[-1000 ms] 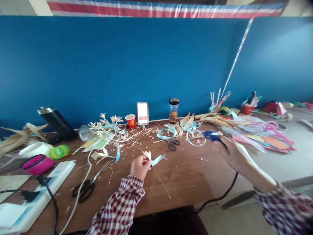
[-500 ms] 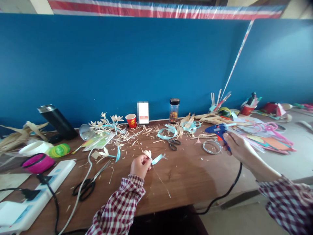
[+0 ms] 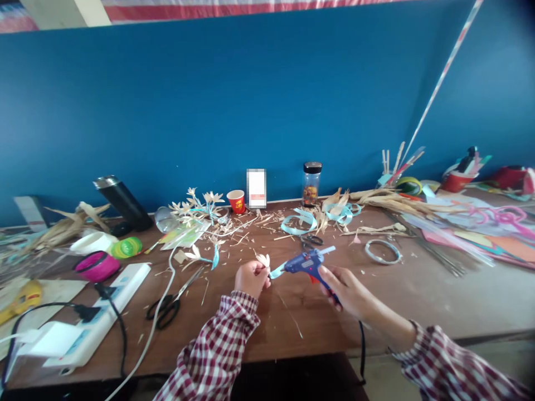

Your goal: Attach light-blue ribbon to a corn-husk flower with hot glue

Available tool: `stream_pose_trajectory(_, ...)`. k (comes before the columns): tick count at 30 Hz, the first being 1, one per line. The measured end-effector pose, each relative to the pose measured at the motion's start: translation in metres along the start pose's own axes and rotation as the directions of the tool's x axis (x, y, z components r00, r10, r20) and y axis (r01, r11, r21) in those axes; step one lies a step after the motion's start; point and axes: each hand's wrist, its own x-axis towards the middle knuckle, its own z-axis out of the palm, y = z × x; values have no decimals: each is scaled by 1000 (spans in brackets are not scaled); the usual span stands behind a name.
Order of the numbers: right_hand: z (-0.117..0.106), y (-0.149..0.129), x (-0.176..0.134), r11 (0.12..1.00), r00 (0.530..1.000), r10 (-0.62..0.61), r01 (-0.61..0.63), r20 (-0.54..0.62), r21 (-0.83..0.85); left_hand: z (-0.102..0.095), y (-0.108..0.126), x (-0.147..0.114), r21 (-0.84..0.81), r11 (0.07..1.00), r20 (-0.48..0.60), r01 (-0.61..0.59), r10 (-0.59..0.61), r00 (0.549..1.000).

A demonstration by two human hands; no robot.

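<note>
My left hand (image 3: pixel 252 278) pinches a small cream flower (image 3: pixel 263 259) that looks made of dried husk, its petals poking up above the fingertips. From the same pinch a light blue ribbon (image 3: pixel 277 271) sticks out to the right, and a thin wire or strand (image 3: pixel 289 313) trails down over the table. My right hand (image 3: pixel 339 284) is wrapped round the handle of a blue hot glue gun (image 3: pixel 307 264), with a pale glue stick (image 3: pixel 328 250) in its back end. The gun's nozzle points left at the ribbon, very close to it; whether they touch I cannot tell.
Black-handled scissors (image 3: pixel 169 309) lie left of my left hand, near a white power strip (image 3: pixel 112 312) and cable. Finished-looking husk flowers (image 3: pixel 196 205), a red paper cup (image 3: pixel 236 202) and a jar (image 3: pixel 311 184) stand behind. A wire ring (image 3: pixel 383 252) lies right.
My right hand has brought the glue gun from the right over to the ribbon at my left hand. The left hand keeps its pinch. The camera view has turned slightly left.
</note>
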Motion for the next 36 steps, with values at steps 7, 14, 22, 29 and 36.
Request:
stream_pose_trajectory(7, 9, 3, 10, 997, 999, -15, 19, 45, -74, -1, 7, -2, 81, 997, -9, 18, -17, 1000)
stream_pose_trajectory(14, 13, 2, 15, 977, 994, -84, 97, 75, -188, -1, 4, -1, 105, 994, 7, 14, -15, 1000)
stream_pose_trajectory(22, 9, -13, 14, 844, 962, -250, 271, 109, -462, -1, 2, -2, 121, 993, 3, -9, 9, 1000)
stream_pose_trajectory(29, 3, -20, 13, 828, 965, -245, 261, 98, -497, 2, -2, 0, 95, 995, -10, -42, 43, 999)
stream_pose_trajectory(36, 9, -13, 16, 780, 939, -318, 339, 134, -526, -1, 5, -4, 88, 996, 11, -20, 19, 1000)
